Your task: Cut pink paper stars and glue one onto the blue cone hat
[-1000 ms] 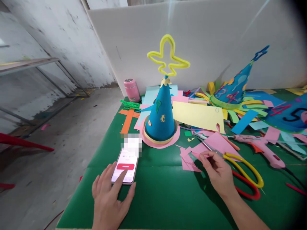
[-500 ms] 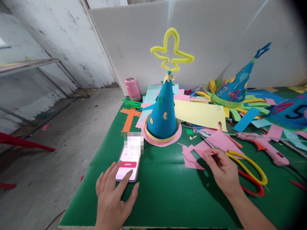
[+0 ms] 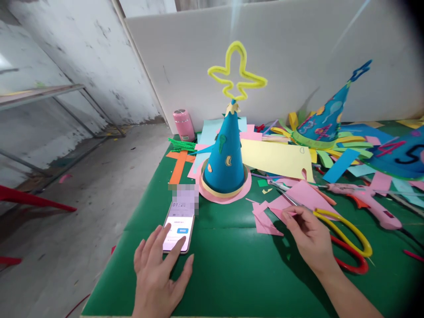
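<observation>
My left hand (image 3: 159,274) lies over the near end of a phone (image 3: 179,226) on the green table (image 3: 225,265), fingers spread, index fingertip on the lit screen. My right hand (image 3: 309,236) rests beside pink paper scraps (image 3: 265,221), fingers pinched together on a small pink sliver; what it grips is hard to make out. Scissors with yellow and red handles (image 3: 351,240) lie just right of that hand. A blue paper cone hat (image 3: 225,159) topped by a yellow pipe-cleaner star (image 3: 236,73) stands on a pink disc behind the phone.
A pink glue gun (image 3: 364,201), a yellow sheet (image 3: 278,159), a second blue cone hat (image 3: 326,117) and several coloured paper strips crowd the right and back. A pink cup (image 3: 183,124) stands at the back left corner. A white board (image 3: 265,53) walls the rear. The table's left edge drops to the concrete floor.
The phone screen has changed: the red button gave way to a white panel with a blue button. My left index finger stays on the screen. My right hand barely moved.
</observation>
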A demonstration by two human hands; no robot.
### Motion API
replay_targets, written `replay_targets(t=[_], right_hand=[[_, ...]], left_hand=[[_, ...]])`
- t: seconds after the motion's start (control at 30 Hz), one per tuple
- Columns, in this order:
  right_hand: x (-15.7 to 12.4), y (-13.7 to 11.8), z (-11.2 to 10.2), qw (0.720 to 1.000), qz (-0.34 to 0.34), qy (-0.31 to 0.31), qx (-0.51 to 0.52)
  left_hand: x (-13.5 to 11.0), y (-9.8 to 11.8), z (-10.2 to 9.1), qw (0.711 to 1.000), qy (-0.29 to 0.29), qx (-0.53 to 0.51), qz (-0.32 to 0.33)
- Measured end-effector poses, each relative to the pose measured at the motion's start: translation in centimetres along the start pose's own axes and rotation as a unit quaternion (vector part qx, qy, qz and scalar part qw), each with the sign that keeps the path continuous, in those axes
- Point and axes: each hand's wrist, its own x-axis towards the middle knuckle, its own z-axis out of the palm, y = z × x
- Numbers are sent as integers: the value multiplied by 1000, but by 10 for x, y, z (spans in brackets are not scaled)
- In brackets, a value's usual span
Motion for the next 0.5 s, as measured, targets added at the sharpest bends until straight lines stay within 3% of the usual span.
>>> replay_targets(t=[0.3,0.5], right_hand=[[-1,0,0,1000,11,-15,20],[-1,0,0,999,13,-23,24]], left_hand=[[5,8,0,996,-71,49,-34],[4,7,1,993,-89,62,-43]])
